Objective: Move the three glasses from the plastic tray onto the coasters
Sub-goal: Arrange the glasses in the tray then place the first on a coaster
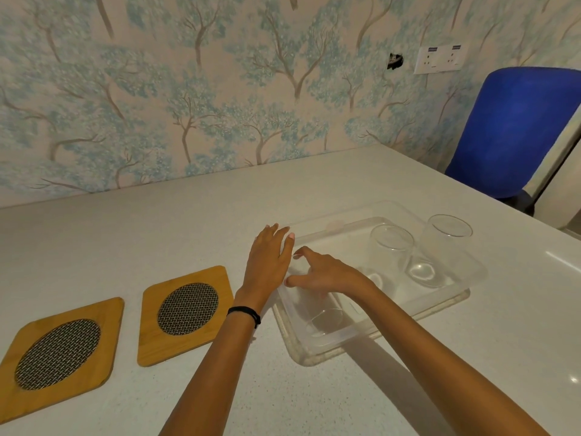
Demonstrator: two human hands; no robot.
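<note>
Inside the clear plastic tray (452, 297) stand three glasses: the nearest glass (323, 316) under the right hand (327, 273), whose fingers curl open over its rim, and two glasses (393, 247) toward the far end. Left of the tray, the left hand (268, 259) lies flat, fingers together. Further left sit two wooden coasters (187, 313) on the white table (157, 228).

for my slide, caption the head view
Right hand reaches over nearest glass in plastic tray; two coasters empty.
</note>
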